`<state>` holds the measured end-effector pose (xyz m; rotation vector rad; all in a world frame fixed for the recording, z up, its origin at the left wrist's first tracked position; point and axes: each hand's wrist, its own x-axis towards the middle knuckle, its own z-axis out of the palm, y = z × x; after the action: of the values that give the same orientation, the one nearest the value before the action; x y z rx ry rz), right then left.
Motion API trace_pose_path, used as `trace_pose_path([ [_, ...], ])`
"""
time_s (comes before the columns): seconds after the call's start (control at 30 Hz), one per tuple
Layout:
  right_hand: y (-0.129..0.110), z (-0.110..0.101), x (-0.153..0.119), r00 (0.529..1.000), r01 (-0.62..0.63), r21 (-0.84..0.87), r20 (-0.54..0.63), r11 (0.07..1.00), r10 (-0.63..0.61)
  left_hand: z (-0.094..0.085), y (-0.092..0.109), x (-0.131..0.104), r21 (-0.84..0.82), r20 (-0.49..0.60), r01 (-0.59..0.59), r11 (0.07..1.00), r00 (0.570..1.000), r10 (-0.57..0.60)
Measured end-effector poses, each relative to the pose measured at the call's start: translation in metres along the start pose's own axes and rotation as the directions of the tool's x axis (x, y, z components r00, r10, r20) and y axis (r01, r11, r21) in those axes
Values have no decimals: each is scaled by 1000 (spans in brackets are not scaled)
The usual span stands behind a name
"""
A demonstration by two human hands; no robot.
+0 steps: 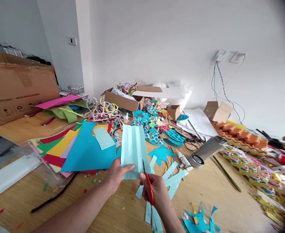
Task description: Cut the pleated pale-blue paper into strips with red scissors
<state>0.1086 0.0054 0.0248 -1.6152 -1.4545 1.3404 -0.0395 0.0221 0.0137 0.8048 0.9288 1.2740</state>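
Observation:
My left hand (116,176) pinches the lower left edge of a pale blue sheet of paper (132,142), its thumb on top. Lengthwise creases run along the sheet, which is held up over the table. In my right hand (157,191) is a pair of scissors (148,187) with red handles. Their blades lie at the sheet's lower right, along a crease. Several cut pale blue strips (173,176) lie on the table under and beside my right hand. A smaller pale blue piece (104,138) rests on the stack of coloured paper.
Left of my hands are bright blue paper (86,152) and a large cardboard box (21,90). Pipe cleaners (104,110) and fish cut-outs (154,119) lie behind. A glue bottle (184,160), a silver flask (211,147) and egg cartons (241,136) stand rightward. Blue scraps (200,221) lie at front right.

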Motion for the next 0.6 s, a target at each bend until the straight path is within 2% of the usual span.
trace_pose_path([
  [0.3, 2, -1, 0, 999, 33, 4, -5, 999, -33, 2, -1, -2, -20, 50, -6, 1000, 999, 7],
  [0.6, -2, -1, -2, 1000, 16, 22, 5, 1000, -16, 0, -2, -1, 1, 53, -23, 1000, 998, 23],
])
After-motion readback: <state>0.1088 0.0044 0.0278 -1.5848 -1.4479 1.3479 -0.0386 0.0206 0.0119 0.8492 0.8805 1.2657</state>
